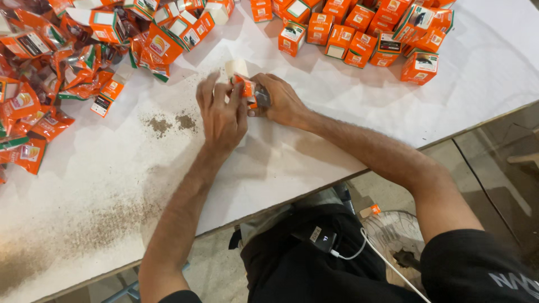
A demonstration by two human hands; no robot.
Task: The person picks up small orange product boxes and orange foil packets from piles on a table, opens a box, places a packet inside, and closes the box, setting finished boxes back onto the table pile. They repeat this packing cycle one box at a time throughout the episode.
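Surface: white table [337, 140], dusted with brown powder [168, 122].
Far right: closed orange cartons [359, 33].
Far left: orange sachets [33, 106], heaped.
Left hand [222, 112]: fingers pressing the small orange carton [245, 90].
Right hand [281, 101]: clamped round that carton, mid-table.
Below: floor, dark trousers [314, 264].

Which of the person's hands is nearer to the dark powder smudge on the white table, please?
The left. The left hand is just right of the dark powder smudge, while the right hand lies farther right, beyond the small orange box both hands hold.
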